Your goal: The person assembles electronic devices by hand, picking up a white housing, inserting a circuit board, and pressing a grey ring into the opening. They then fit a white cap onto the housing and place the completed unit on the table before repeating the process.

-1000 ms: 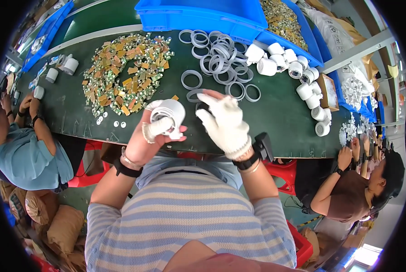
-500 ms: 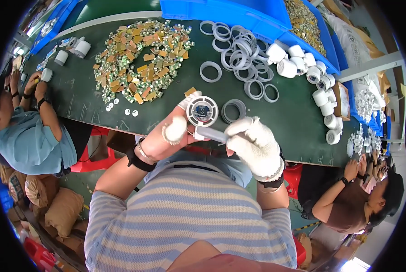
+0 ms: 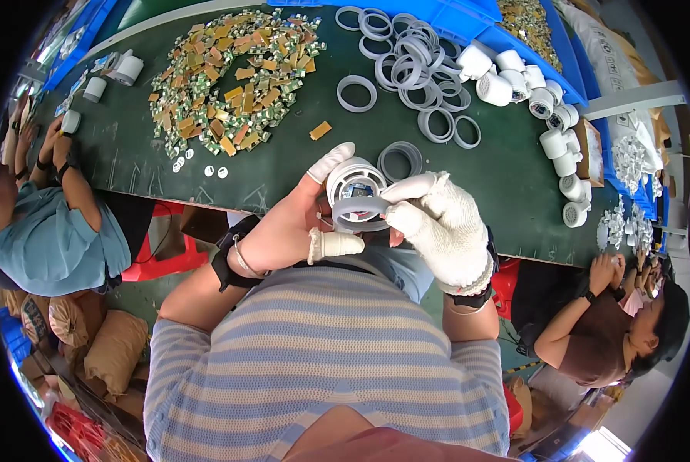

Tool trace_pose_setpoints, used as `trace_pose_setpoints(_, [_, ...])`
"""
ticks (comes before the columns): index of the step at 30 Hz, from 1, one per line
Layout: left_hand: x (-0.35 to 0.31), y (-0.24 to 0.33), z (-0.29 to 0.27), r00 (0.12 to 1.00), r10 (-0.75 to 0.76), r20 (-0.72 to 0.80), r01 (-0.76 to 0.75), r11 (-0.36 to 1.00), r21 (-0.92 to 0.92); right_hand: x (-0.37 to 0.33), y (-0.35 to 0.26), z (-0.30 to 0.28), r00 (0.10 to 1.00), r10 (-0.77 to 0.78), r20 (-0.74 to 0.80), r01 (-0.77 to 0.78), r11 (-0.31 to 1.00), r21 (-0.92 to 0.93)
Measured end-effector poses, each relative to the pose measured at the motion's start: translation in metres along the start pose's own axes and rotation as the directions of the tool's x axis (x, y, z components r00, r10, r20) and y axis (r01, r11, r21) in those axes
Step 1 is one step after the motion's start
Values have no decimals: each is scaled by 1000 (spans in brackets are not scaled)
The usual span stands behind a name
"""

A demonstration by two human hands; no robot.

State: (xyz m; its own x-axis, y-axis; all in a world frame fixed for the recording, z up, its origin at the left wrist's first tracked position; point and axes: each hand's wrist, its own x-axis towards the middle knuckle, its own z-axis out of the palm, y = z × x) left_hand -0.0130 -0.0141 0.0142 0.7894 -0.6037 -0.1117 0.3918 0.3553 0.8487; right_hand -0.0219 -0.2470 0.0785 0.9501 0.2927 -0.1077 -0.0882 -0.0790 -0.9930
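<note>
A white round housing [image 3: 340, 171] with a blue circuit board inside sits in my left hand [image 3: 287, 231]. White cots cover the index finger and thumb of that hand; the finger reaches along the housing's far left side. In my right hand [image 3: 443, 231], which wears a white knit glove, a translucent grey ring [image 3: 359, 205] is pinched between thumb and fingers. The ring is tilted over the near side of the housing's open face; whether they touch, I cannot tell. Just beyond, a short stack of grey rings [image 3: 414, 160] lies on the green table [image 3: 283, 173].
A large heap of small circuit boards [image 3: 233, 85] lies far left, with one loose brown piece [image 3: 320, 130] nearer. Loose rings [image 3: 356, 94] and white housings [image 3: 494, 89] spread at the right. Blue bins [image 3: 414, 17] line the back. Co-workers sit at both sides.
The ring has moved left, from beside the housing to over its near side. The housing has tilted, and my left thumb has stretched out. The whole view has shifted slightly.
</note>
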Motion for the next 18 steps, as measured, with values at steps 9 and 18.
trace_pose_setpoints(9, [-1,-7,4,994,90,-69,-84,993,84,1,17,0,964,-264,-9,249,918,-308])
trace_pose_setpoints(18, [-6,-12,0,995,86,-56,-75,983,169,6,39,10,965,-262,-24,243,922,-302])
